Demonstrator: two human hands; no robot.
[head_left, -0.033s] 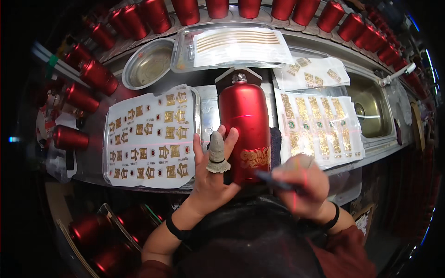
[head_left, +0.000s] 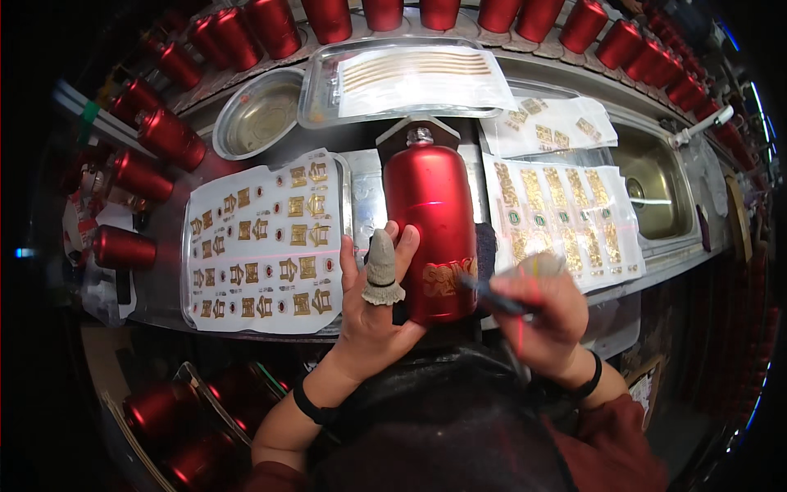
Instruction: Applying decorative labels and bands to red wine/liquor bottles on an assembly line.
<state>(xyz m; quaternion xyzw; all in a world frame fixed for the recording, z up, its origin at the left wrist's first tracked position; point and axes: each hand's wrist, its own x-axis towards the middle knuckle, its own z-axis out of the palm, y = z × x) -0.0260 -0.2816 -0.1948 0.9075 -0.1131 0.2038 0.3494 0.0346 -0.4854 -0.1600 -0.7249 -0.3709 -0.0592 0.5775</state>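
Observation:
A glossy red bottle point(head_left: 428, 193) lies lengthwise before me, its bare threaded neck pointing away. Low on its side is a gold decal point(head_left: 443, 277). Against the bottle's left side rests my left hand point(head_left: 369, 324), fingers stretched and apart, one wearing a pale, ragged-edged finger cover point(head_left: 380, 271). My right hand point(head_left: 548, 316) is closed around a dark, slim tool point(head_left: 502, 297), whose tip is at the decal's right edge. Motion smears the tool, so its kind is unclear. A dark cloth point(head_left: 485, 246) sits beside the bottle, partly hidden.
Sheets of gold decals lie left point(head_left: 275, 275) and right point(head_left: 566, 225). Behind the bottle are a tray point(head_left: 321, 82) with a striped sheet and a metal bowl point(head_left: 234, 123). A sink point(head_left: 668, 193) is at the right. Red bottles point(head_left: 330, 20) line the far edge and left side.
The tool's tip has moved up the bottle, from below the decal to its right edge. My right hand has shifted slightly right; my left hand stays against the bottle.

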